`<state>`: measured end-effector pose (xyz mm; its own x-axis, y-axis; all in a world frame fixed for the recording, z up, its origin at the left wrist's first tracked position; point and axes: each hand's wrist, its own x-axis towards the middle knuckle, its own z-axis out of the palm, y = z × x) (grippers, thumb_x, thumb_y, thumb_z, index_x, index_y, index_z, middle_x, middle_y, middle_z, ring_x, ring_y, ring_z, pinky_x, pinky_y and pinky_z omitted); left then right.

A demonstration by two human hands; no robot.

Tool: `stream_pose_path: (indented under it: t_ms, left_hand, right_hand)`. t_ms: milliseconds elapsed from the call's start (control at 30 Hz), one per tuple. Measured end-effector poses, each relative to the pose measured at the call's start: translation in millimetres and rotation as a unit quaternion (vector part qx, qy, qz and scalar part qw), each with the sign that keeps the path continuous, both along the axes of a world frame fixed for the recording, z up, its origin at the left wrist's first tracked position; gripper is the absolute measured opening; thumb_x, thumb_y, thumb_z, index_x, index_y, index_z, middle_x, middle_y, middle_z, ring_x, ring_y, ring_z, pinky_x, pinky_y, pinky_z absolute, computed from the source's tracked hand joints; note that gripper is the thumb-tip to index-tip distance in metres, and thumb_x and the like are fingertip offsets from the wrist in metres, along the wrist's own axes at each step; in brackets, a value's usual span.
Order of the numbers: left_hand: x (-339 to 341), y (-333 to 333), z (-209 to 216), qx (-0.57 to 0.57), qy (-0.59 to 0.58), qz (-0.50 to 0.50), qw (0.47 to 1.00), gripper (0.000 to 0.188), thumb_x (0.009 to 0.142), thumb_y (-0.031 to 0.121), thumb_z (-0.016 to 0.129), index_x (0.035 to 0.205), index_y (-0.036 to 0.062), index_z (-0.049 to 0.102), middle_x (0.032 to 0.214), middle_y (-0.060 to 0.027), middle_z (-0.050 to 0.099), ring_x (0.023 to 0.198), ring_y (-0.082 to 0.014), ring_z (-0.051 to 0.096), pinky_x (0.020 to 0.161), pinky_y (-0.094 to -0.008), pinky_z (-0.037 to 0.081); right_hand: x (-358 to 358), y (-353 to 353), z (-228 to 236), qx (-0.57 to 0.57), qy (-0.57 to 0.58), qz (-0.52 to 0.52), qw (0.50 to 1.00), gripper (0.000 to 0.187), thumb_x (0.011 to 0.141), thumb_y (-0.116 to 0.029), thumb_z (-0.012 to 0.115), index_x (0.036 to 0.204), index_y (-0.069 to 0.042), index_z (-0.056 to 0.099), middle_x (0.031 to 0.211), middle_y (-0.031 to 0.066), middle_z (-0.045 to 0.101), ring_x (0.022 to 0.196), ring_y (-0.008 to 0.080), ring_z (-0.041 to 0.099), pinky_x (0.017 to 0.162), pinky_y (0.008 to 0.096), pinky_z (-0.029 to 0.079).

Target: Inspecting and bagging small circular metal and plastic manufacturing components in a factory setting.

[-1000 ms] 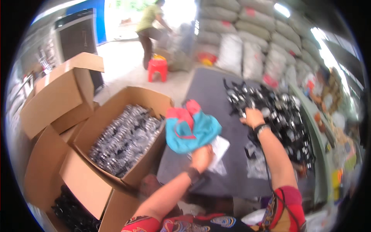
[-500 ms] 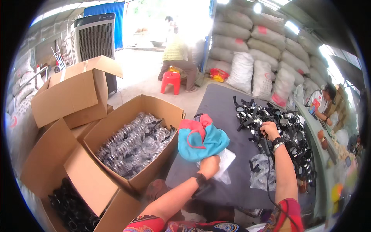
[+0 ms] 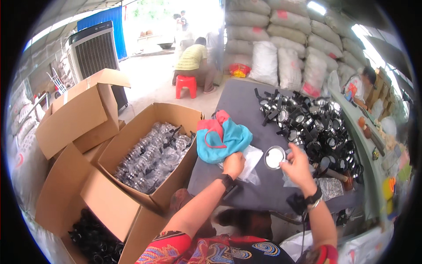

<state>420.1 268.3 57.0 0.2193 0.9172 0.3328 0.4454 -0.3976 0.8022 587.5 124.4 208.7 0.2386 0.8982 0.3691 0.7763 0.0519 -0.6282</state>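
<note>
My right hand [image 3: 300,167] is over the grey table, its thumb and fingers at the right edge of a round, shiny silver disc piece [image 3: 274,157] with a darker rim. Whether that piece has a handle is hidden by the hand. To its left, my left hand [image 3: 234,164] is closed in a fist against the lower edge of a teal and coral cloth [image 3: 226,141]. Clear plastic bags [image 3: 251,163] lie beside and partly under this fist; what its fingers hold is hidden. Black-handled pieces with round silver heads [image 3: 303,121] are heaped beyond my right hand.
An open cardboard box [image 3: 165,110] of plastic-wrapped silver pieces stands left of the grey table [image 3: 239,99]. Another box [image 3: 107,189] holds black parts. A dark object [image 3: 298,203] with a cord is below my right wrist. One person sits on a red stool [image 3: 186,87]; another works at right.
My right hand has come back from the heap toward me, with a silver disc piece now at its fingers. My left hand stays by the cloth. The whole view has shifted slightly.
</note>
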Motion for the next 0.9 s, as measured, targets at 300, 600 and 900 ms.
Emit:
stream_pose_path:
  t_ms: [300,600,900]
  left_hand:
    - [4.0,6.8,0.5,0.011,0.010,-0.006,1.000,0.013,0.069,0.015,0.068,0.072,0.0033,0.066,0.071,-0.0184,0.064,0.068,-0.0338,0.064,0.064,-0.0411,0.050]
    - [-4.8,-29.3,47.7,-0.026,-0.077,-0.064,0.995,0.023,0.067,0.008,0.076,0.074,-0.0005,0.057,0.069,-0.0117,0.063,0.062,-0.0197,0.059,0.059,-0.0332,0.046]
    - [-4.2,-109.6,76.7,-0.096,-0.185,-0.229,0.951,0.011,0.081,-0.003,0.059,0.090,0.0015,0.065,0.074,-0.0021,0.065,0.067,-0.0067,0.058,0.059,-0.0241,0.047]
  right_hand:
    - [-25.9,-60.8,-93.0,-0.075,-0.144,-0.007,0.987,0.024,0.068,-0.011,0.070,0.080,0.000,0.053,0.084,0.0160,0.052,0.081,0.0358,0.056,0.069,0.0441,0.046]
    - [-2.7,-54.1,-99.2,-0.093,0.028,0.023,0.995,0.021,0.067,-0.008,0.075,0.078,0.001,0.060,0.076,0.0079,0.059,0.070,0.0222,0.058,0.063,0.0322,0.047]
    - [-45.4,-50.3,-74.0,-0.006,0.646,0.250,0.721,0.023,0.078,0.000,0.067,0.101,-0.002,0.063,0.092,0.0025,0.065,0.079,0.0102,0.059,0.071,0.0264,0.048]
